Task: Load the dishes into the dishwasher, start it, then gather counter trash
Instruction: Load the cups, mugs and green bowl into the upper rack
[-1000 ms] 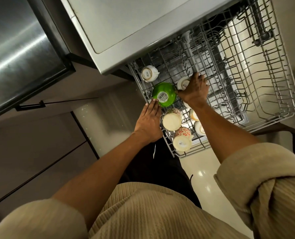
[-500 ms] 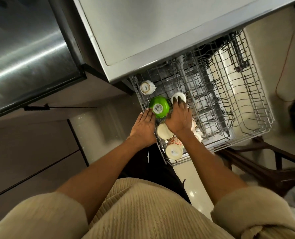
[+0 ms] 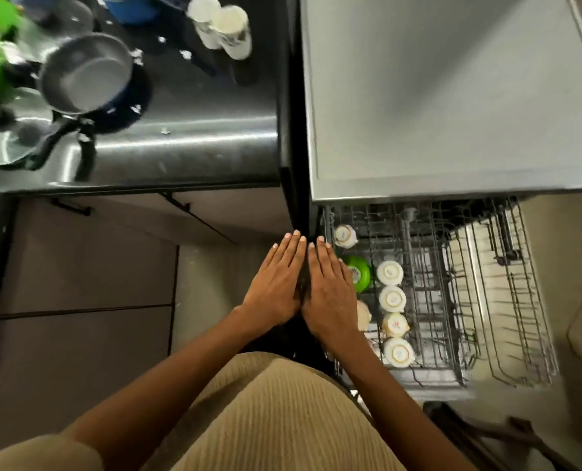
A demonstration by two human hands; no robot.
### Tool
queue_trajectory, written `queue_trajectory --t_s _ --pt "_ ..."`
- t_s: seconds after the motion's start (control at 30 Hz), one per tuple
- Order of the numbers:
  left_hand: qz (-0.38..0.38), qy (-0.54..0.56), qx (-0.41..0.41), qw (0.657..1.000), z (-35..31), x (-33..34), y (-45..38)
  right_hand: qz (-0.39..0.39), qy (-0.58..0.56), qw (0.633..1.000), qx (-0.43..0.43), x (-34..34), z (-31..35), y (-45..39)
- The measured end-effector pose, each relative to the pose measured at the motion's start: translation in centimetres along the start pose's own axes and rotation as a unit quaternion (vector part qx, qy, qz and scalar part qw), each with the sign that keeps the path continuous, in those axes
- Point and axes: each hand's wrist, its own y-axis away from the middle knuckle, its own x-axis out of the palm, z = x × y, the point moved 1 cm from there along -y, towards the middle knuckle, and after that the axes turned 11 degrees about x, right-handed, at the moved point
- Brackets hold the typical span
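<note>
Steel counter [image 3: 181, 137] carries a pan [image 3: 85, 73] and cups [image 3: 221, 25] not yet loaded. Both hands, left [image 3: 276, 283] and right [image 3: 330, 287], hover flat and empty beside the pulled-out rack [image 3: 486, 300], which holds upturned mugs [image 3: 391, 299] and a green bowl [image 3: 361, 273]. Loading looks partway done; starting and trash remain.

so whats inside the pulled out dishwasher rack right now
In the dishwasher rack: a green bowl and several upturned white cups, all on its left side. The right hand covers part of the bowl and one cup; the rack's back end is hidden.
</note>
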Motion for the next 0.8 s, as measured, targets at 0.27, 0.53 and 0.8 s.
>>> queue_trajectory --t_s 0.27,0.53,0.8 --pt "-0.13 0.005 -0.062 0.99 5.3 -5.8 3.2 -0.024 -0.001 0.994 -0.109 -3.0 8.5 -4.2" --pt "-0.189 0.035 -0.08 0.978 12.9 -11.3 3.2 -0.048 0.037 0.989 -0.135 -2.9 17.3 -10.6" --pt "-0.179 0.051 -0.044 0.981 20.3 -16.7 -0.4 -0.064 0.047 0.993 -0.091 -3.2 23.4 -17.2"
